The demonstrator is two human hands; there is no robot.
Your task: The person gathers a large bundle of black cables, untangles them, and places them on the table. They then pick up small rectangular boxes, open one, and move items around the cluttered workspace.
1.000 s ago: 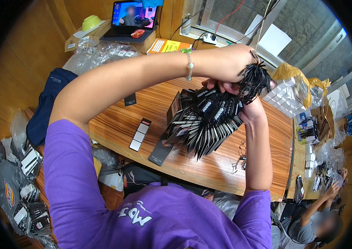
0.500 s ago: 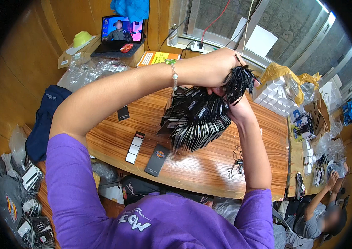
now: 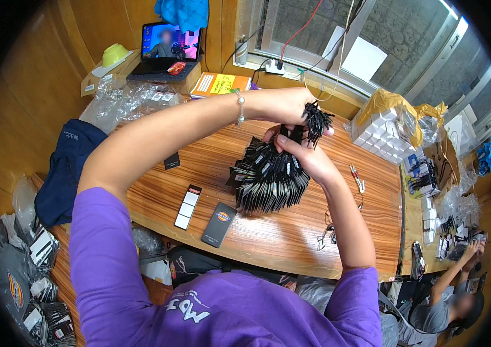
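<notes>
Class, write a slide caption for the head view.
Bare left hand and right hand hold rectangular black tags with black cords over a brown wood-grained table.

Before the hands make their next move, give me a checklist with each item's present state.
1. Right hand gripping the bundle of black tags: ok, thumb and fingers close around its upper part.
2. Left hand at the black cords: ok, their ends stick out beside it.
3. Every cord caught in the left hand: cannot tell, its fingers are mostly hidden.
4. Tags stacked flush: not ok, they fan out.
5. White-panelled strip clear of the bundle: ok, it lies apart on the table.
6. Bundle clear of the tabletop: cannot tell from this single view.
</notes>
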